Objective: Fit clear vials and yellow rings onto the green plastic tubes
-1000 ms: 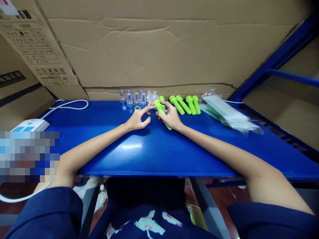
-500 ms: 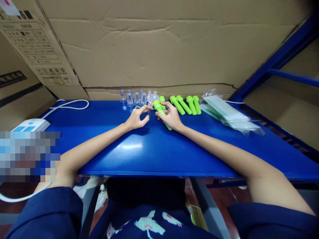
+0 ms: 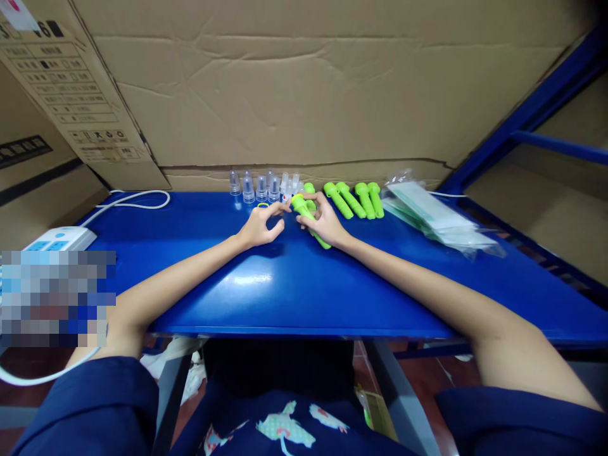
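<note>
Right hand (image 3: 334, 227) grasping a green torch (image 3: 304, 209), its head angled toward the middle of the worktop's (image 3: 285, 285) back edge. Left hand (image 3: 259, 226) loosely curled, nothing visible in it; can't tell if its fingertips touch the torch. This one looks mid-work: clear caps (image 3: 248, 190) stand separate along the back edge, a yellow ring (image 3: 263, 205) lies loose, four torches (image 3: 352, 202) rest rightward, finished or waiting, unclear.
</note>
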A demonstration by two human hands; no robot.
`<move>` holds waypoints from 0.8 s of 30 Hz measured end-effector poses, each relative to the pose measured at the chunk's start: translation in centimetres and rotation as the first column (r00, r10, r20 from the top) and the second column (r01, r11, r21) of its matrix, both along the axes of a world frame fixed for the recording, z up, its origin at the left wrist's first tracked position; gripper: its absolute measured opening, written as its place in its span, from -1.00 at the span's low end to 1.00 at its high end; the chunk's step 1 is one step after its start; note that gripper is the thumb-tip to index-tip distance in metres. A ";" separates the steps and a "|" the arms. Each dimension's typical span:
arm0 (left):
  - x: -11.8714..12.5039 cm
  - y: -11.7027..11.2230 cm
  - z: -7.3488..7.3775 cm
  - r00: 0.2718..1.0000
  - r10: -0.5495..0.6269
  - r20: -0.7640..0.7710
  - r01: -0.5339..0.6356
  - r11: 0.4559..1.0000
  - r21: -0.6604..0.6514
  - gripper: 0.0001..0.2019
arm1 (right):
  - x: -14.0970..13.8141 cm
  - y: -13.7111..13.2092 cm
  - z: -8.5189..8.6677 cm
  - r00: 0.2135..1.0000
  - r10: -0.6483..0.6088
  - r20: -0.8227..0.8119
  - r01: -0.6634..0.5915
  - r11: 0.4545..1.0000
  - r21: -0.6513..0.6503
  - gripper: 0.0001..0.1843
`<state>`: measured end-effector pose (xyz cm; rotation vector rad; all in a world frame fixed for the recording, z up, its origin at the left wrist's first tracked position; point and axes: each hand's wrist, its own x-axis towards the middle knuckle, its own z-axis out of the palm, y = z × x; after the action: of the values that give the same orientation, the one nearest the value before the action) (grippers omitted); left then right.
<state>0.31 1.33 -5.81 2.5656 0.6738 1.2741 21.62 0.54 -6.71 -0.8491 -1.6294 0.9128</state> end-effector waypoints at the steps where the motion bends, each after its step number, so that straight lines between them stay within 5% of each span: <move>1: 0.0 0.0 0.0 1.000 -0.002 0.000 0.002 1.000 -0.004 -0.70 | 0.0 0.0 -0.1 1.000 0.018 0.003 -0.018 1.000 -0.009 -0.42; 24: 0.0 -0.1 0.0 1.000 -0.019 -0.003 0.019 0.999 -0.034 -0.71 | 0.3 0.4 -0.2 0.999 0.050 0.013 -0.049 0.997 -0.062 -0.46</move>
<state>0.30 1.18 -5.77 2.5420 0.6642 1.2419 21.88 0.93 -6.92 -0.8622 -1.6483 0.9985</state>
